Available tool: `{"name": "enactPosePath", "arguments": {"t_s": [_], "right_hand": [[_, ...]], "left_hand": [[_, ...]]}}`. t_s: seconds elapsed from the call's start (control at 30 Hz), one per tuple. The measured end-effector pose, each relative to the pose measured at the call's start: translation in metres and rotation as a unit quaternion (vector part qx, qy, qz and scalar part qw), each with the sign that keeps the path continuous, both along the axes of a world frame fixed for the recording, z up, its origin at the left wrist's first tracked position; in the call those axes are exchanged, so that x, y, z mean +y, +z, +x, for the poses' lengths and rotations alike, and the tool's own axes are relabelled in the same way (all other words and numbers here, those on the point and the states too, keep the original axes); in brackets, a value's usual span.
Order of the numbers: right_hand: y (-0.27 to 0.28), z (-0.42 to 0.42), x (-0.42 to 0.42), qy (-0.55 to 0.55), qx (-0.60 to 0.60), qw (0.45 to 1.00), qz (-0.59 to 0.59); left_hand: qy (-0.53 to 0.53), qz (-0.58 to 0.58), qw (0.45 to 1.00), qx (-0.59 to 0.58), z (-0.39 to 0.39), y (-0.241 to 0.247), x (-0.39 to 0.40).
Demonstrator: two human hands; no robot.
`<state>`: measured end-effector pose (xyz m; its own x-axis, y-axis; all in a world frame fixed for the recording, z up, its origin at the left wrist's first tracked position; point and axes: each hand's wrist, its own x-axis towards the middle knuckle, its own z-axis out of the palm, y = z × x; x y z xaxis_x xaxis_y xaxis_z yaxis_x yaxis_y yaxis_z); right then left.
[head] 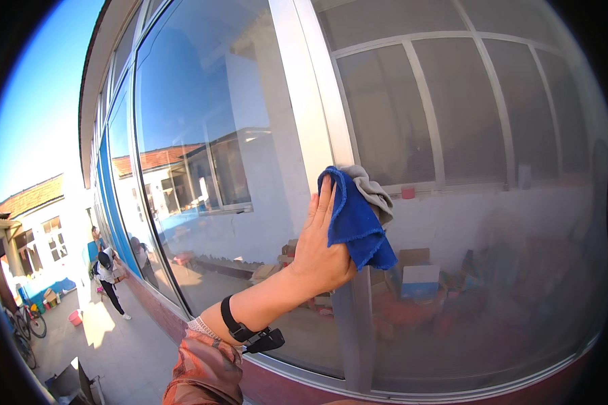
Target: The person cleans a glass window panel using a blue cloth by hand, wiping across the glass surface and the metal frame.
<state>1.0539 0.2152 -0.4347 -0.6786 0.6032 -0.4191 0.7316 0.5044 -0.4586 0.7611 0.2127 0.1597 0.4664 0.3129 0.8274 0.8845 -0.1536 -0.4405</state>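
My left hand (320, 240) reaches up to the window, its fingers pressing a blue cloth (357, 223) against the white metal window post (329, 126). A grey cloth (372, 192) is bunched behind the blue one, at the edge of the right glass pane (466, 223). Part of the palm side and the thumb is hidden by the cloth. To the left of the post is a large reflective pane (197, 111). Only a sliver of skin shows at the bottom edge, perhaps from my right arm or hand; its state is hidden.
A person (109, 276) leans toward the windows farther along the wall. On the paved yard stand a pink basin (75, 318) and bicycles (30, 321). A dark panel-like object (73, 382) stands at the lower left. Boxes (420, 281) appear in or behind the glass.
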Motion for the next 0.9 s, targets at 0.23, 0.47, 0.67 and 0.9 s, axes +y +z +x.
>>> {"name": "enactPosePath", "arguments": {"t_s": [0.23, 0.47, 0.67, 0.9], "right_hand": [[-0.023, -0.009, 0.021, 0.007, 0.009, 1.000, 0.007], [-0.037, -0.011, 0.034, -0.002, 0.011, 1.000, 0.005], [-0.039, -0.013, 0.042, 0.002, 0.011, 1.000, -0.003], [-0.033, -0.012, 0.041, 0.009, 0.002, 1.000, -0.012]], "left_hand": [[-0.017, 0.094, 0.995, -0.039, 0.002, 0.158, 0.018], [0.054, 0.131, 0.975, -0.171, 0.006, 0.311, 0.034], [-0.021, 0.107, 0.966, -0.235, -0.011, 0.414, 0.051], [-0.042, 0.097, 0.961, -0.256, 0.000, 0.447, 0.045]]}}
